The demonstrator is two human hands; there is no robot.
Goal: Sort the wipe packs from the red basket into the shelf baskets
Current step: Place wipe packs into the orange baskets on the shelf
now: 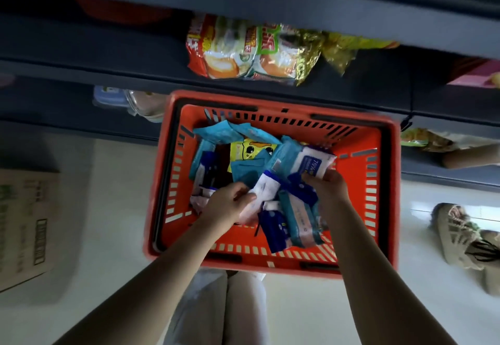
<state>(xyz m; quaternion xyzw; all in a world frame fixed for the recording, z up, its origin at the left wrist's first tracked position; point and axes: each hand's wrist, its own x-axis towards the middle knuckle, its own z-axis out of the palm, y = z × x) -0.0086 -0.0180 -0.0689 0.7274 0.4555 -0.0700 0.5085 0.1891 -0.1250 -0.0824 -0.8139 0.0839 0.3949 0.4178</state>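
In the red basket (357, 171) the left hand (230, 205) pinches a white pack (266, 186) and the right hand (328, 186) grips the 75% pack (315, 162); both look soft, light, slick, best gripped mid-body

This is a shop aisle. Dark metal shelves (81, 47) run across from 9 to 3 o'clock, with sealed snack bags (243, 50) stacked on one at 12. A red shopping basket (389, 182) heaped with wipe packs (297, 209) sits at centre on the pale floor (121, 209). A barcoded cardboard carton (24, 223) lies at 9 o'clock.
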